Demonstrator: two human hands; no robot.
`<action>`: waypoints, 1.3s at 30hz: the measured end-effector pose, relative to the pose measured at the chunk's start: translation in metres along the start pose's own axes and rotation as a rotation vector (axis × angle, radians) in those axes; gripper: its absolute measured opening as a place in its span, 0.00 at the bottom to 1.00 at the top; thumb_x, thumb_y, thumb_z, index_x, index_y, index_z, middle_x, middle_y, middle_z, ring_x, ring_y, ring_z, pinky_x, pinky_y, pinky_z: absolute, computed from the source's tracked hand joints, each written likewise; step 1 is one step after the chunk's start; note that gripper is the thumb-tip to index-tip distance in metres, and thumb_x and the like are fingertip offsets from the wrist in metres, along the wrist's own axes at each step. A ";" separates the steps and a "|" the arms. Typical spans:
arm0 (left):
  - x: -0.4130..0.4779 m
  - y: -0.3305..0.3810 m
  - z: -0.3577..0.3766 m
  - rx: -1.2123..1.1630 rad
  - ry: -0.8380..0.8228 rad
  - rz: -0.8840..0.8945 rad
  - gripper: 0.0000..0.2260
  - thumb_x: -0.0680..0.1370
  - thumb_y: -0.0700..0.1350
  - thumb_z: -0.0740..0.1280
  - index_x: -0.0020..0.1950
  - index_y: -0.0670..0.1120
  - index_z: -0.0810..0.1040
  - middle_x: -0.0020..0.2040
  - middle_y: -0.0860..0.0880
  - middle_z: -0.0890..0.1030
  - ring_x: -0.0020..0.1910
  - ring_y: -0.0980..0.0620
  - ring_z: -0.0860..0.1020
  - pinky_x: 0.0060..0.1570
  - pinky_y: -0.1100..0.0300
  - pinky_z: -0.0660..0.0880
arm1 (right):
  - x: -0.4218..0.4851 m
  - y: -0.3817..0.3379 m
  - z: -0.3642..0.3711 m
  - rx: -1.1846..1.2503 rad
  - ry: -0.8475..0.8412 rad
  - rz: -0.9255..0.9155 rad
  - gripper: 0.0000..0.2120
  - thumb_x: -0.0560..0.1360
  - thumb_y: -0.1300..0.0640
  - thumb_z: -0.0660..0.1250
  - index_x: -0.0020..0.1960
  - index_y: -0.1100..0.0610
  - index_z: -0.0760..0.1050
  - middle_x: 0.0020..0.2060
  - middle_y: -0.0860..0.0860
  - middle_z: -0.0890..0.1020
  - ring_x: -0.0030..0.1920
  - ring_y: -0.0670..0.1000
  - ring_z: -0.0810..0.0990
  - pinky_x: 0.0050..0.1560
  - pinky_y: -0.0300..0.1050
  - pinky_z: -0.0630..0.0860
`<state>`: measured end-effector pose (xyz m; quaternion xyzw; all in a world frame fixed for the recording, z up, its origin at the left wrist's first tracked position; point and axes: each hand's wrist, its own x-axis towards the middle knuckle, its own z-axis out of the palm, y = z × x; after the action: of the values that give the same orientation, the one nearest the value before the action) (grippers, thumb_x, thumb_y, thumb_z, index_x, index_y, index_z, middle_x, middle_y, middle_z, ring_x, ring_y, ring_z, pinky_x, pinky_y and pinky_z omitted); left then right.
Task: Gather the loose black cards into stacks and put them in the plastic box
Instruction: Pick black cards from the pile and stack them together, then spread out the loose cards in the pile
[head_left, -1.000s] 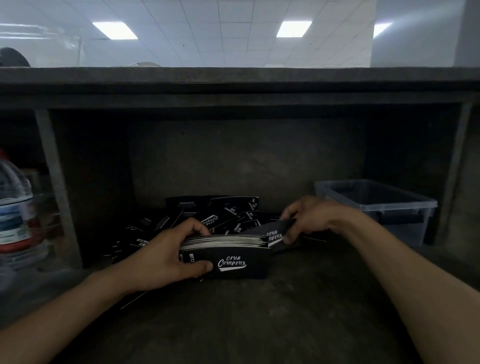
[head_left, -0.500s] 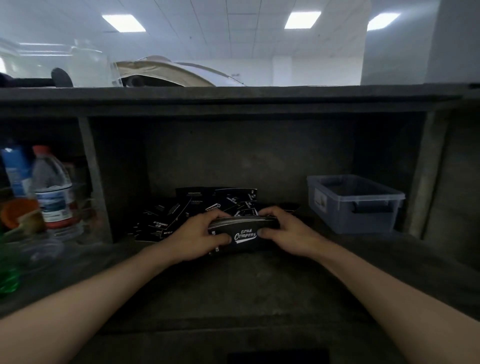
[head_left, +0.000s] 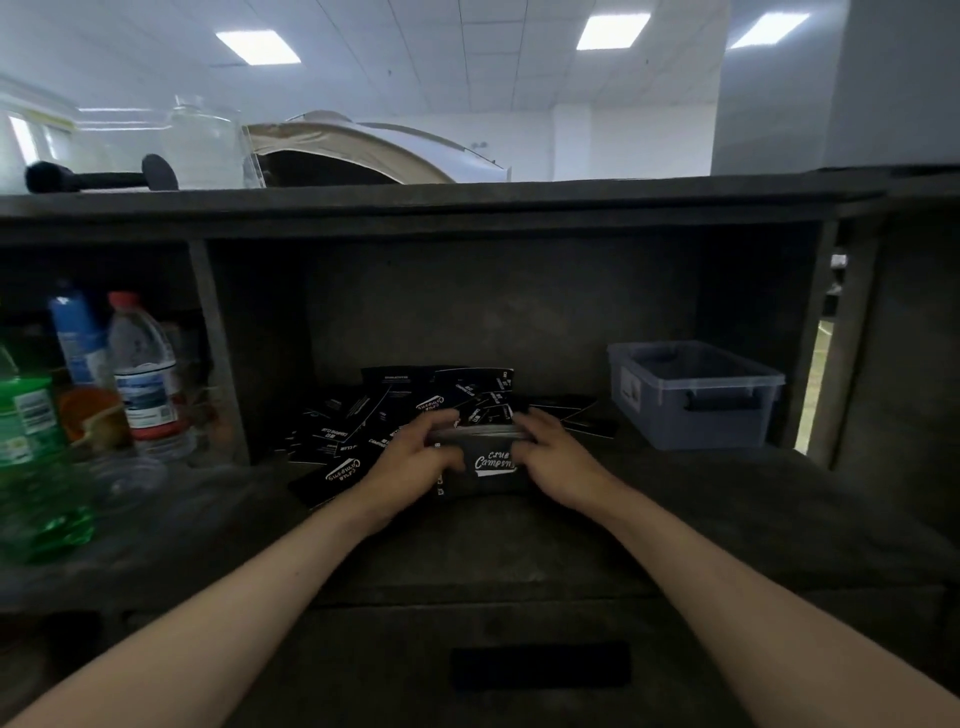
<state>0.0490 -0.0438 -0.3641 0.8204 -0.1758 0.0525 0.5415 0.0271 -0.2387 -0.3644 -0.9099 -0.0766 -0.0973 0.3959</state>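
Note:
A thick stack of black cards (head_left: 492, 463) with white "Club Camping" lettering stands on edge on the dark shelf. My left hand (head_left: 415, 457) grips its left end and my right hand (head_left: 558, 457) grips its right end, fingers curled over the top. Behind and to the left lies a loose pile of black cards (head_left: 384, 415), some leaning on the back wall. A few more cards (head_left: 576, 413) lie flat to the right. The translucent grey plastic box (head_left: 696, 410) sits open at the right of the compartment, and no cards show inside it.
A wooden divider (head_left: 218, 353) walls off the left compartment, which holds a red-capped water bottle (head_left: 145, 379), a blue bottle (head_left: 78, 338) and a green bottle (head_left: 31, 452). The shelf top (head_left: 467, 197) overhangs the compartment. A drawer slot (head_left: 540, 667) sits below.
My right hand has come in from the loose cards and now grips the stack's right end. My head has pulled back, so the shelf and both hands look farther away.

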 end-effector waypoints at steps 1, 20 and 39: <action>-0.001 -0.001 0.002 -0.063 0.017 -0.031 0.29 0.71 0.35 0.70 0.71 0.51 0.73 0.62 0.52 0.78 0.59 0.57 0.75 0.57 0.64 0.72 | 0.000 0.000 0.000 -0.017 0.010 -0.009 0.30 0.79 0.55 0.62 0.79 0.56 0.58 0.80 0.51 0.52 0.78 0.50 0.54 0.69 0.34 0.49; 0.039 0.082 0.150 0.011 -0.278 -0.027 0.06 0.80 0.44 0.65 0.51 0.49 0.81 0.43 0.52 0.81 0.46 0.53 0.81 0.42 0.56 0.82 | -0.047 0.082 -0.151 -0.045 0.272 0.260 0.03 0.76 0.49 0.68 0.44 0.43 0.78 0.46 0.46 0.81 0.46 0.45 0.77 0.44 0.43 0.71; 0.051 0.002 -0.005 0.904 0.031 0.233 0.16 0.77 0.58 0.67 0.61 0.52 0.79 0.59 0.48 0.79 0.60 0.47 0.77 0.58 0.51 0.76 | 0.013 0.047 -0.083 -0.446 0.269 -0.167 0.11 0.71 0.53 0.73 0.52 0.45 0.78 0.55 0.47 0.77 0.54 0.46 0.77 0.54 0.41 0.74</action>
<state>0.0960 -0.0522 -0.3460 0.9480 -0.2182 0.1965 0.1226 0.0404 -0.3304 -0.3396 -0.9440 -0.0750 -0.2640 0.1832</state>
